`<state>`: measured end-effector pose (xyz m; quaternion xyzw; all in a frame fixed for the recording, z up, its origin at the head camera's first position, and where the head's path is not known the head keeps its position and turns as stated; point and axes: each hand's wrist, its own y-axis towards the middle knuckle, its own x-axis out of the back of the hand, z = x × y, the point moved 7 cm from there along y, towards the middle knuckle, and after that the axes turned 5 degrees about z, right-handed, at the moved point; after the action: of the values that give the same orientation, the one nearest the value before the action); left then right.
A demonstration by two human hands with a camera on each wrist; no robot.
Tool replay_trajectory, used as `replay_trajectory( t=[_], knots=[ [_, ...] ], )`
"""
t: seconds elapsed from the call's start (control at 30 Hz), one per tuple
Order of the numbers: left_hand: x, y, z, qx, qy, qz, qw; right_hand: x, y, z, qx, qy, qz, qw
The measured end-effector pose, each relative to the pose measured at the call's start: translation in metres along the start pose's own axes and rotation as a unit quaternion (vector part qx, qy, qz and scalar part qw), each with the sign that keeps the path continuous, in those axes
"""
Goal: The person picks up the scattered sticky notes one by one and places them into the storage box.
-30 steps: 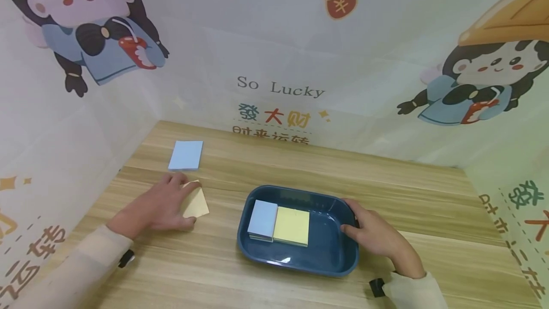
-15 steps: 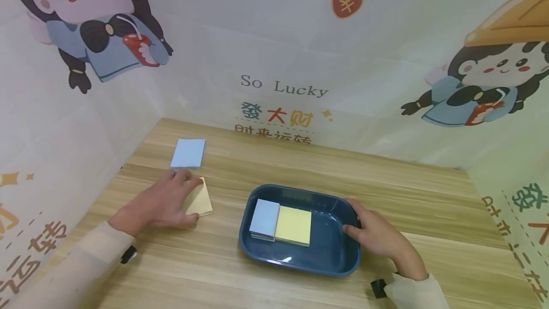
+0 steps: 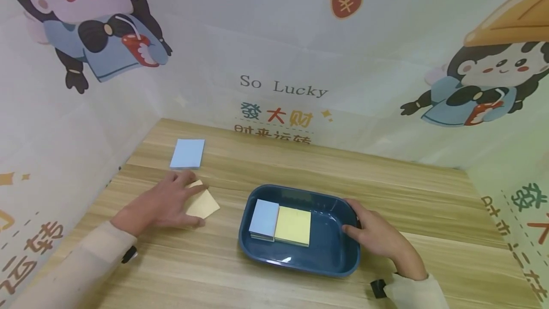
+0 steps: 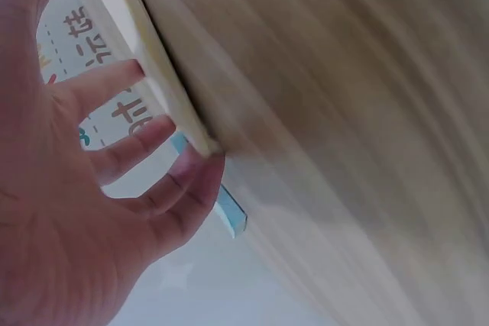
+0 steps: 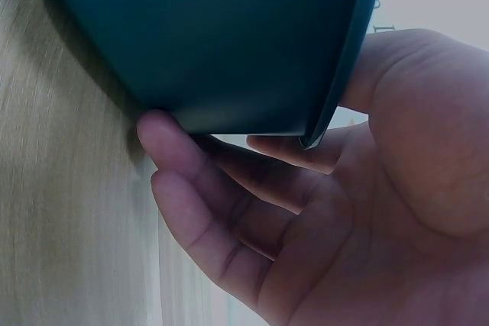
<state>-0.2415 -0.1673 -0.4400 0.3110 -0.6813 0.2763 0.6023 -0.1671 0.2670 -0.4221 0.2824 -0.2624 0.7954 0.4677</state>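
Note:
My left hand [image 3: 173,200] holds a pale yellow sticky note pad [image 3: 202,204] on the table, thumb at its near side and fingers at its far side. Fingertips meet the edge of this pad [image 4: 164,66] in the left wrist view. At the right end of a dark blue tray [image 3: 330,266], my right hand [image 3: 377,232] grips the rim, with the thumb inside and the fingers outside. In the right wrist view, fingers [image 5: 221,211] curl against the tray's outer wall [image 5: 221,51]. Inside the tray, a light blue pad stack [image 3: 263,218] touches a yellow pad stack [image 3: 293,225].
A light blue sticky note pad [image 3: 188,153] lies beyond my left hand. The wood-grain table [image 3: 386,180] meets printed cloth walls [image 3: 206,51] at the back and both sides. Bare tabletop [image 3: 227,175] separates the yellow pad from the tray.
The yellow pad has turned and slid slightly right under my left hand, which has shifted a little with it. The right hand and tray keep their places; the head view has shifted slightly.

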Motion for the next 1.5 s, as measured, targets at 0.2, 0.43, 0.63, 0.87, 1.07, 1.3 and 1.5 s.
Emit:
replay_trajectory(
  t=[0.2, 0.43, 0.63, 0.87, 1.07, 1.3, 1.5],
  knots=[
    [-0.001, -0.003, 0.005, 0.013, -0.054, 0.044, 0.9975, 0.000, 0.000, 0.000, 0.000, 0.003, -0.001, 1.0000],
    [0.001, -0.002, 0.008, -0.002, -0.069, 0.067, 0.9954, 0.000, 0.000, 0.000, 0.003, 0.004, 0.000, 1.0000],
    [0.000, 0.000, 0.010, 0.002, -0.064, 0.071, 0.9954, 0.000, -0.001, 0.001, 0.005, -0.001, -0.002, 1.0000],
    [0.001, 0.003, 0.006, 0.004, -0.029, 0.031, 0.9991, 0.001, 0.000, 0.001, 0.011, 0.004, -0.002, 0.9999],
    [0.001, 0.006, 0.003, 0.003, -0.022, 0.007, 0.9997, 0.001, 0.000, 0.001, 0.010, 0.007, -0.002, 0.9999],
    [0.000, 0.009, 0.003, 0.010, -0.017, 0.018, 0.9996, 0.001, 0.000, 0.001, 0.008, 0.004, -0.002, 1.0000],
    [-0.003, 0.010, 0.002, 0.002, -0.008, 0.013, 0.9999, 0.001, 0.000, -0.001, 0.003, 0.001, -0.003, 1.0000]
  ],
)
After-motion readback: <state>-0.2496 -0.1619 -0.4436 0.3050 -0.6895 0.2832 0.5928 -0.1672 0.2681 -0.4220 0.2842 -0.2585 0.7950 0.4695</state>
